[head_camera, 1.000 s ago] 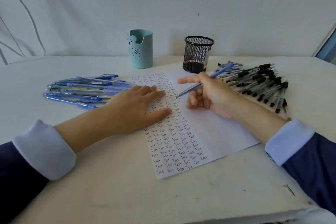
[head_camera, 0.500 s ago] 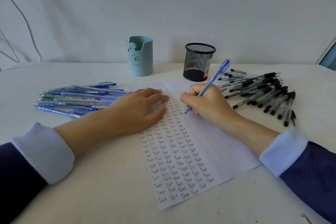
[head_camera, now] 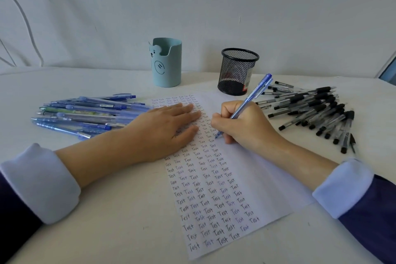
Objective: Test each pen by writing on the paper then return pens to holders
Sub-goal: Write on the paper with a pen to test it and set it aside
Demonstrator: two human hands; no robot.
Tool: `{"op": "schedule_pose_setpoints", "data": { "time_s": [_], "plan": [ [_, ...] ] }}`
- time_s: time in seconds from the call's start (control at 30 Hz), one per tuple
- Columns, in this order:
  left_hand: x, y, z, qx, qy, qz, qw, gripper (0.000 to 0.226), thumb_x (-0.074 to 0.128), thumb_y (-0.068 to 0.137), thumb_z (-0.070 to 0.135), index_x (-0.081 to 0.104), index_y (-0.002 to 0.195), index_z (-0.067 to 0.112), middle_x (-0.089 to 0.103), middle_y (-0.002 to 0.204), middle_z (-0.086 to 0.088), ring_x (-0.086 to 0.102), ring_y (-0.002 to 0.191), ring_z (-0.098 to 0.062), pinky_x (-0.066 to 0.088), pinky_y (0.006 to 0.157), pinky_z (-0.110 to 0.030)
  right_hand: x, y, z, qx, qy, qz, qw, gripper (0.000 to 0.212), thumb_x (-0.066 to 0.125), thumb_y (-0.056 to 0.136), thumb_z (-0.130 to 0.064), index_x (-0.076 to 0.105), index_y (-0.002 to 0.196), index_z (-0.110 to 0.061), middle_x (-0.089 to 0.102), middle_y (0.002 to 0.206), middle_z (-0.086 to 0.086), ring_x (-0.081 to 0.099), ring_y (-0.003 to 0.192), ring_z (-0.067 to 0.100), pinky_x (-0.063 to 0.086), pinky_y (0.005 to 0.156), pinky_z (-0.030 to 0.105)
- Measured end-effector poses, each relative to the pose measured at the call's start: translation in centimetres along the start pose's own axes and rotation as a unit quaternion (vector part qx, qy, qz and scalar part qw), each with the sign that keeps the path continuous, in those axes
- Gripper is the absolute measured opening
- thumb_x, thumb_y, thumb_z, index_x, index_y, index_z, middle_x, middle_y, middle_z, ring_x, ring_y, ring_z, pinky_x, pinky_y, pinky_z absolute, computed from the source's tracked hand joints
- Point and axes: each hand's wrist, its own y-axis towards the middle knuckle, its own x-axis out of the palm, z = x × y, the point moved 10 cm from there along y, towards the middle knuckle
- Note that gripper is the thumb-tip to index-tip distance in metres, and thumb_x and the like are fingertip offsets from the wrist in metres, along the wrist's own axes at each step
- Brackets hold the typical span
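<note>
While your right hand (head_camera: 242, 122) holds the blue pen (head_camera: 244, 106) in a writing grip, fingers closed around its lower barrel, the tip touches the paper (head_camera: 267, 180) just beside the last column of "Test" words, so you are, as I judge it, in the middle of testing this pen. Your left hand (head_camera: 165, 130) lies flat on the paper with fingers stretched out and holding nothing; it only presses the sheet so that it does not slide. Right of your writing fingers the paper is blank, so there is room for the new word. For the next move you need to finish the word, lift the tip, and carry the pen to a holder: the light blue holder (head_camera: 167, 64) and the black mesh holder (head_camera: 237, 70) both stand beyond your fingertips, near the far edge of the paper, and no pen shows above either rim. Which one is meant for blue pens I cannot tell. Beside your left hand lies the pile of blue pens (head_camera: 90, 111), and beside your right hand the pile of black pens (head_camera: 317, 111), so many pens wait. Nothing stands between your fingers and the holders; only take care that your sleeve does not sweep the black pile.
</note>
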Motion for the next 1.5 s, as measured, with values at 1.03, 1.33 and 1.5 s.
{"op": "schedule_pose_setpoints", "data": {
  "time_s": [1.03, 1.33, 1.5],
  "plan": [
    [0.09, -0.08, -0.19, -0.001, -0.01, 0.003, 1.0, 0.07, 0.011, 0.085, 0.068, 0.016, 0.151, 0.044, 0.012, 0.16, 0.017, 0.009, 0.147, -0.002, 0.009, 0.121, -0.029, -0.3, 0.17, -0.15, -0.021, -0.013, 0.014, 1.0, 0.039, 0.068, 0.08, -0.01, 0.042, 0.05, -0.011, 0.045, 0.039, 0.0, 0.044, 0.038, 0.01, 0.042, 0.047, 0.018],
    [0.08, -0.12, -0.03, -0.001, -0.005, -0.005, 1.0, 0.075, 0.005, 0.082, 0.072, 0.015, 0.151, 0.044, 0.011, 0.16, 0.017, 0.009, 0.147, -0.003, 0.011, 0.121, -0.031, -0.21, 0.13, -0.26, -0.029, -0.018, 0.006, 0.999, 0.039, 0.068, 0.08, -0.008, 0.042, 0.051, -0.009, 0.045, 0.04, -0.001, 0.044, 0.037, 0.007, 0.042, 0.046, 0.018],
    [0.04, -0.21, -0.04, -0.003, -0.007, -0.007, 1.0, 0.07, 0.01, 0.085, 0.068, 0.015, 0.151, 0.044, 0.011, 0.16, 0.017, 0.009, 0.147, -0.003, 0.01, 0.121, -0.031, -0.38, 0.16, -0.2, -0.034, -0.009, 0.017, 0.999, 0.036, 0.068, 0.079, -0.006, 0.041, 0.055, 0.002, 0.043, 0.044, 0.004, 0.044, 0.044, 0.012, 0.042, 0.049, 0.024]
  ]
}}
